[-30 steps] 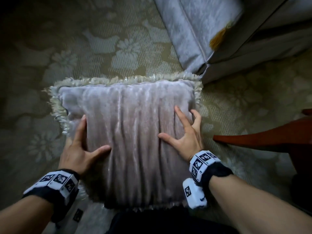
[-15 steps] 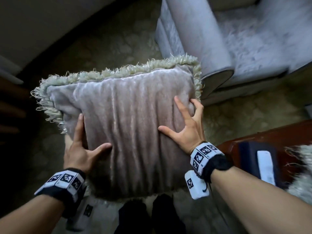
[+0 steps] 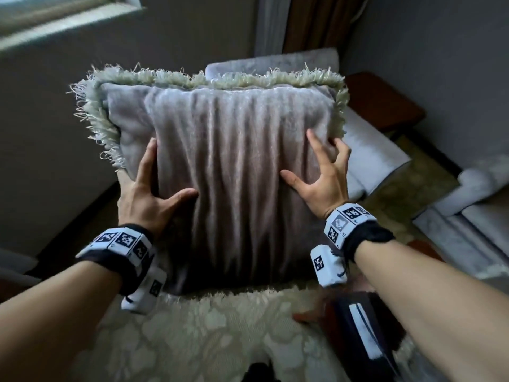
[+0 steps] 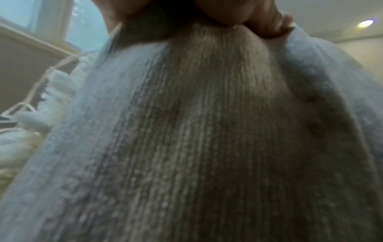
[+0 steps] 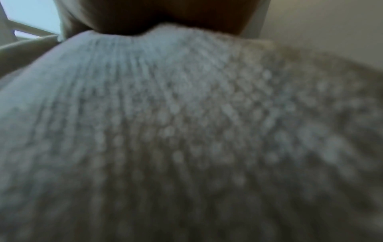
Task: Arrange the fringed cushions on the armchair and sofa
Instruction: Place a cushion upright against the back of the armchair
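Observation:
A grey velvet fringed cushion [image 3: 234, 166] with a cream fringe hangs upright in the air in front of me, covering most of the grey armchair [image 3: 366, 150] behind it. My left hand [image 3: 148, 194] grips its left side, thumb pressed into the front. At the right side my right hand [image 3: 322, 177] holds it with thumb and forefinger spread on the front and the other fingers at the fringe. The cushion's fabric [image 4: 207, 131] fills the left wrist view, and the right wrist view shows only blurred cushion fabric [image 5: 186, 131].
A wooden side table [image 3: 380, 103] stands right of the armchair, and more grey upholstery [image 3: 468, 216] lies at the far right. A dark object with a white stripe [image 3: 360, 329] sits low right. Patterned cream carpet [image 3: 220, 340] covers the floor; a wall [image 3: 68, 119] rises at left.
Both hands have lifted the cushion from the carpet up to chest height and brought it in front of the armchair. Their hold on it looks the same.

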